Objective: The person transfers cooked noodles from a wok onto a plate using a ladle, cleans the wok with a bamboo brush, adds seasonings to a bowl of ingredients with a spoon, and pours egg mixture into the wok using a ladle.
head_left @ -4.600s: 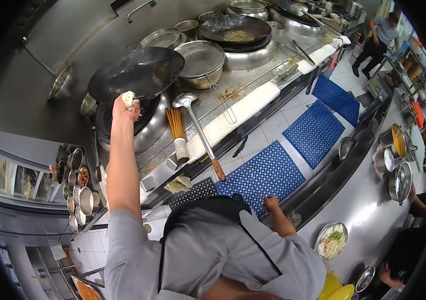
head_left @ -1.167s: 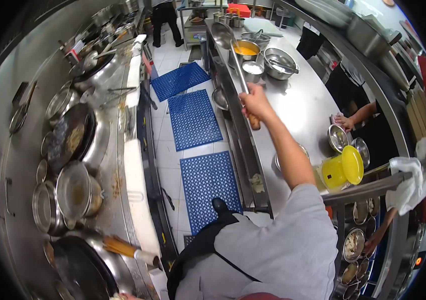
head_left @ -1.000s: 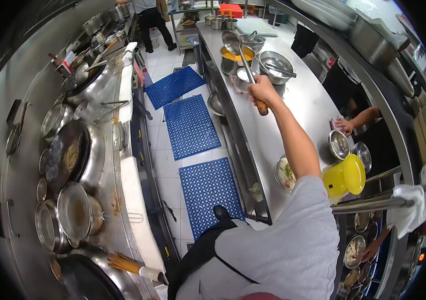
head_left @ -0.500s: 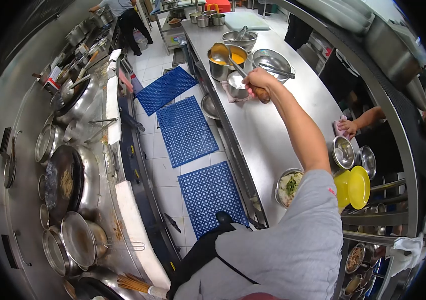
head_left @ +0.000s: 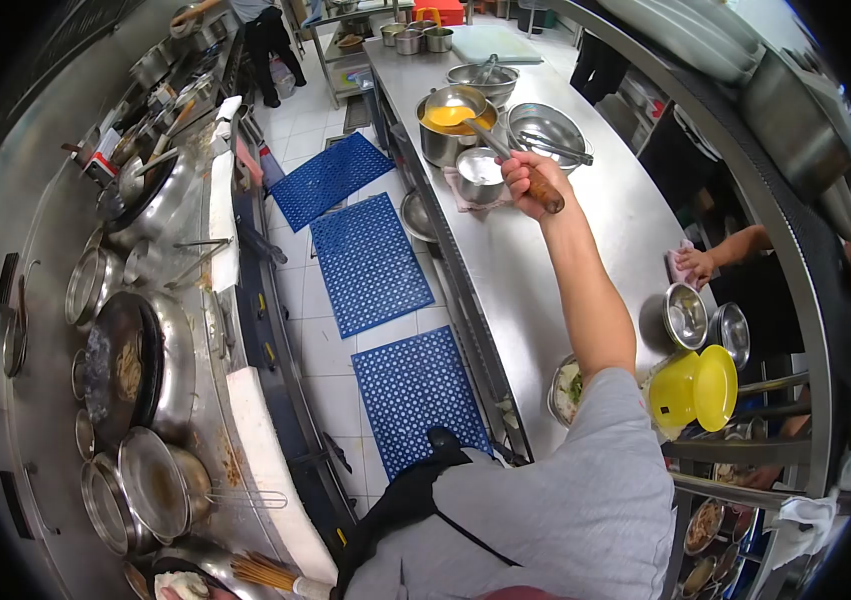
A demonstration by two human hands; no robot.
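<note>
My right hand point(head_left: 526, 182) is closed around the wooden handle of a ladle point(head_left: 486, 136). The ladle's bowl sits at the mouth of a steel pot point(head_left: 438, 147) and holds orange-yellow liquid, which looks like beaten egg. Just below it, a small steel pot point(head_left: 479, 173) with something white inside stands on a pinkish cloth point(head_left: 458, 192). Beside these is a steel bowl point(head_left: 549, 122) with tongs across it. At the bottom left edge, part of my left hand point(head_left: 216, 593) shows against a white cloth point(head_left: 182, 583) at the rim of a dark wok; most of its fingers are cut off.
The steel counter point(head_left: 536, 300) bears a bowl of white and green food point(head_left: 568, 388) and yellow containers point(head_left: 676, 392). Across it, a co-worker's hand point(head_left: 698, 265) presses a cloth. On the left stands a stove with a large wok point(head_left: 126, 365). Blue mats point(head_left: 371, 262) cover the floor.
The ladle has turned, and its bowl now shows orange-yellow liquid inside. My right hand has shifted slightly right and down. My left hand and the white cloth have come into view.
</note>
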